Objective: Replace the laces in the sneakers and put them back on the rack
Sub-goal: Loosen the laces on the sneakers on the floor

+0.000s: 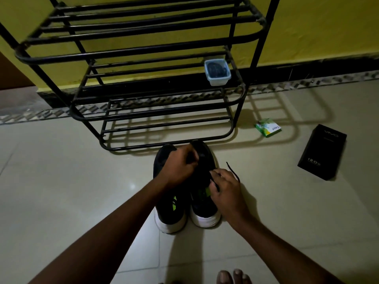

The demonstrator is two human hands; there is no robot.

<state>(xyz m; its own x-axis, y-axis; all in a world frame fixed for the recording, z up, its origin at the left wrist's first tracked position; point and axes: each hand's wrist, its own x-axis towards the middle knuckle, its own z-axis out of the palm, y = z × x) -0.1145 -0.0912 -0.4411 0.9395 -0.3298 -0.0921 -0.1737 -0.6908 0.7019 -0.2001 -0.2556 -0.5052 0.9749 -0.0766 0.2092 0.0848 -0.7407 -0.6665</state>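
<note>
Two black sneakers with white heels stand side by side on the floor, toes toward the rack: the left sneaker (170, 214) and the right sneaker (205, 212). My left hand (180, 167) reaches across to the front of the right sneaker, fingers curled, apparently pinching the lace there. My right hand (225, 187) pinches a black lace (233, 171) at the right sneaker's eyelets; the lace's free end sticks out to the right. The black metal shoe rack (164, 117) stands just behind the sneakers.
A small plastic tub (217, 72) with dark contents sits on the rack's middle shelf at the right. A green and white packet (268, 127) and a black phone box (322, 151) lie on the tiled floor to the right. My toes (233, 276) show at the bottom edge.
</note>
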